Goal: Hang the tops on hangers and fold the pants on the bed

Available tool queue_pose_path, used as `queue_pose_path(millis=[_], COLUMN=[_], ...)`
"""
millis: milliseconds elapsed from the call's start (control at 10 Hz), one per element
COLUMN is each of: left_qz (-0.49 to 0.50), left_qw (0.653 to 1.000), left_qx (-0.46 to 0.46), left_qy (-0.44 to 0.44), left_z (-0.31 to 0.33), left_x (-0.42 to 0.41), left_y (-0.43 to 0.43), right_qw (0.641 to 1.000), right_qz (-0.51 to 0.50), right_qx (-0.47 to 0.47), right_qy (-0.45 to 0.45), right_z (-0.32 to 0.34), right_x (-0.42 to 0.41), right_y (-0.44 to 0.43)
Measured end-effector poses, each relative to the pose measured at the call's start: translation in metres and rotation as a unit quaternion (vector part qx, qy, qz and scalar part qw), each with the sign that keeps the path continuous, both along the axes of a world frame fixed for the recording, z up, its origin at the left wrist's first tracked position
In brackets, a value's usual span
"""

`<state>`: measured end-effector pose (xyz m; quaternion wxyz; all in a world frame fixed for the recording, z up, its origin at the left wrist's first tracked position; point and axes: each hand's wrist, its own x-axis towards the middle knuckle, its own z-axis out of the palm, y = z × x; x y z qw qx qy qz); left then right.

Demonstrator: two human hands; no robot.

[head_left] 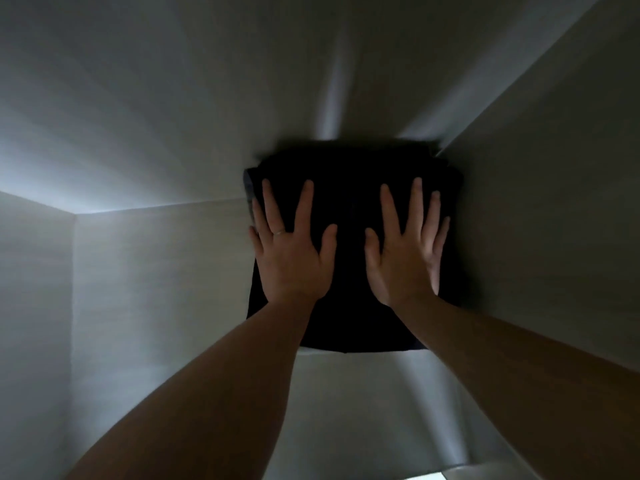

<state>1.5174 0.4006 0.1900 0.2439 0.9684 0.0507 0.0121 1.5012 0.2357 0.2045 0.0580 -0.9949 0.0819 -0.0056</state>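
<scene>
No text, label, brand, number or sign can be read anywhere in the head view; the scene is dim and the surfaces in it carry no visible lettering.

The folded dark garment [349, 244] is so black in the dim light that its folds, seams and kind cannot be told. The left hand [289, 251] and right hand [405, 254] lie flat on it and cover parts of its top. Both forearms are cut off by the lower edge.
</scene>
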Motion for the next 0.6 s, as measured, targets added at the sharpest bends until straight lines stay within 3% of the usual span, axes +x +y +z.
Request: queue_pose_path(millis=[200, 400, 600], left_qz=[-0.001, -0.034, -0.065], left_qw=[1.0, 0.994, 0.976], left_qx=[0.004, 0.026, 0.056], left_qy=[0.009, 0.102, 0.198], left_z=[0.007, 0.045, 0.06], left_x=[-0.001, -0.011, -0.13], left_y=[-0.003, 0.003, 0.025], right_qw=[1.0, 0.989, 0.961], right_qz=[0.005, 0.042, 0.101], right_qx=[0.006, 0.002, -0.006], right_qy=[0.024, 0.142, 0.258], right_z=[0.004, 0.033, 0.065], right_x=[0.002, 0.007, -0.089], right_y=[-0.002, -0.013, -0.018])
